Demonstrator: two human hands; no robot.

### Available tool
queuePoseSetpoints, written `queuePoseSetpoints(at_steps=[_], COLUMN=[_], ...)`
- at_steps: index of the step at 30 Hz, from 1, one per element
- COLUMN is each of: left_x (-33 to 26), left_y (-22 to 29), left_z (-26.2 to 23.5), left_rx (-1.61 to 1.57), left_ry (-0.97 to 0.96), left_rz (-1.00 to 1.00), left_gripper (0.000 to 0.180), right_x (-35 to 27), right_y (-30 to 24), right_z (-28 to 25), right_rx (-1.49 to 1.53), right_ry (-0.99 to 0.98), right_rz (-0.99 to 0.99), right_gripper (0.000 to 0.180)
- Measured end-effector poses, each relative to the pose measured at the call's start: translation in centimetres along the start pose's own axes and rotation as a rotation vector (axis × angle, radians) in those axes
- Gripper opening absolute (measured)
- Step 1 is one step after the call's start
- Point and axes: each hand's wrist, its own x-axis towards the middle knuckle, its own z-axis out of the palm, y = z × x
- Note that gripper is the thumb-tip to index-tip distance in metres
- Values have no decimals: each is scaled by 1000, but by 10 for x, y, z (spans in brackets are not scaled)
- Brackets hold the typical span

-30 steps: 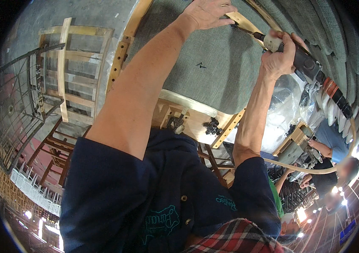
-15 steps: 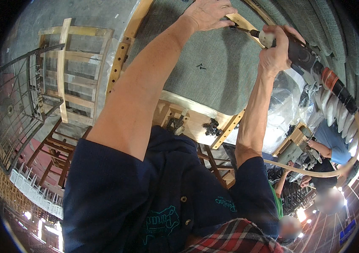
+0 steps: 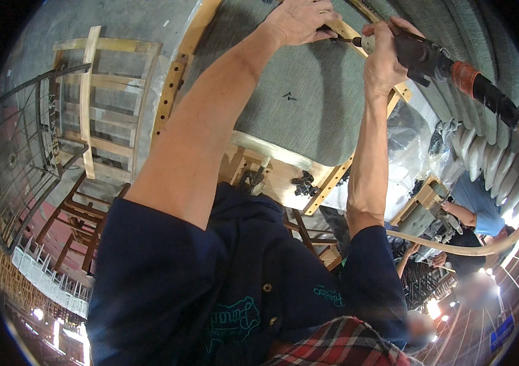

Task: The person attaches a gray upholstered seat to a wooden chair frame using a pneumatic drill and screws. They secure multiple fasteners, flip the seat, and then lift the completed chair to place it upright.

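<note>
Though it is dark, the power tool (image 3: 419,53) has 1 orange band (image 3: 465,78).

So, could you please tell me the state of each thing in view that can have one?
Gray fabric panel: lying flat
Left hand: fingers bent; grip unclear
Power driver: held, tip close to the left fingertips; running or not, cannot tell
Right hand: closed around the driver
Small black pieces: loose on the panel
Black pieces near the torso: heaped
Hose: curved
</note>
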Motion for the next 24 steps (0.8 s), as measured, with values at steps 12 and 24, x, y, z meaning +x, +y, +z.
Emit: queuePoseSetpoints(at_steps=[12,24], left_x=[-2,-1], left_y=[-3,-4], left_z=[7,6], left_rx=[-14,-51], left_ry=[29,48], left_rz=[35,41], left_gripper=[44,43], right_x=[-4,-4], right_y=[1,-1], right_z=[-3,-6], right_rx=[-218,-243], right_ry=[-55,-71], right_rz=[-104,-50], right_gripper=[9,12])
